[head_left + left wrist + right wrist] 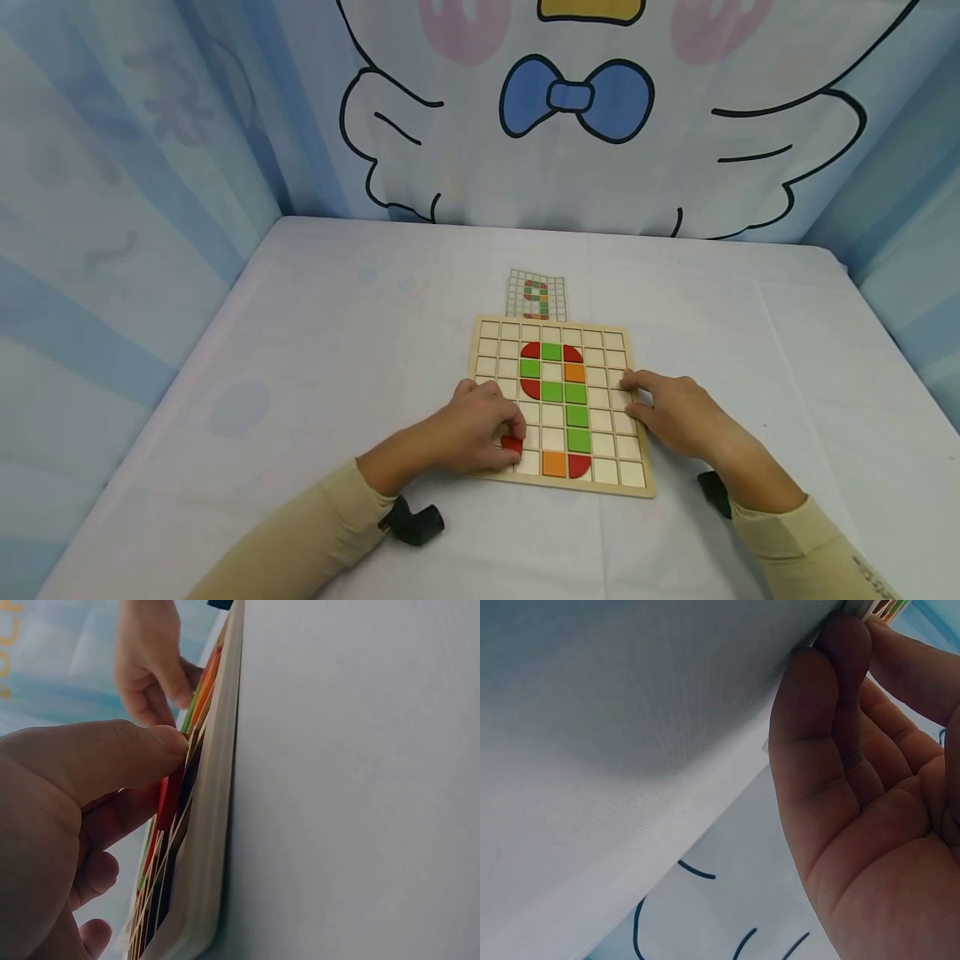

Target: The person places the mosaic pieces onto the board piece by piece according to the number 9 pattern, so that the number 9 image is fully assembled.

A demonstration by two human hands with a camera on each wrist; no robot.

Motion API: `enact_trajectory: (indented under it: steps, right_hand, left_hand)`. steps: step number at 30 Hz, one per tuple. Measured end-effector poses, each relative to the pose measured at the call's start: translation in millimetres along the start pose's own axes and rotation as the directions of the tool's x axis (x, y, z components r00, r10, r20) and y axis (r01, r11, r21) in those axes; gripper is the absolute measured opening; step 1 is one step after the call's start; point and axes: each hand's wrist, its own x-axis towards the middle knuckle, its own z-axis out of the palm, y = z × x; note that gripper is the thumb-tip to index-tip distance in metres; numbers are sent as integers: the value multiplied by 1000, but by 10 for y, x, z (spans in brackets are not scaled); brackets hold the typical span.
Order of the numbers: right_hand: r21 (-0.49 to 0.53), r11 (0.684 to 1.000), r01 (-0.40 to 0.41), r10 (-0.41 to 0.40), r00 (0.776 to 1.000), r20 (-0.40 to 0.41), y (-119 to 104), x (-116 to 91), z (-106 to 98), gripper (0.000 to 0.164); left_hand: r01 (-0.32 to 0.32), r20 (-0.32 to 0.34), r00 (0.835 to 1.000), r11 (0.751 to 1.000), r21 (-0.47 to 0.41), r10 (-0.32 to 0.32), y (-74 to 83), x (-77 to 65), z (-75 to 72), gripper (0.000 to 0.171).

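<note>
In the head view a wooden grid board [551,417] lies on the table, with red, green and orange tiles set in some of its squares. My left hand [472,429] pinches a red tile [512,444] between thumb and fingers at the board's near left. The left wrist view shows this red tile [170,799] tilted up against the grid. At the board's right edge, my right hand [678,412] grips the rim with its fingertips. Only a corner of the board [862,607] shows in the right wrist view, beside those fingertips.
Behind the board a small pattern card [536,296] shows colored shapes on a grid, its lower end hidden by the board. White cloth [360,317] covers the table. Printed curtains [465,167] stand at the back and sides. Black wrist devices [416,523] sit below both wrists.
</note>
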Motion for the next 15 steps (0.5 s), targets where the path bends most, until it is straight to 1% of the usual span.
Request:
enact_trajectory:
  steps: [8,15]
  right_hand:
    - [3,1000,-14,14,1000,6,-12,3,6,39]
    - [-1,1000,-8,8,1000,5,-8,5,6,39]
  left_hand:
    - [-8,19,1000,1000,29,7,57,56,56,14]
    - [-4,33,999,999,54,2,102,86,67,15]
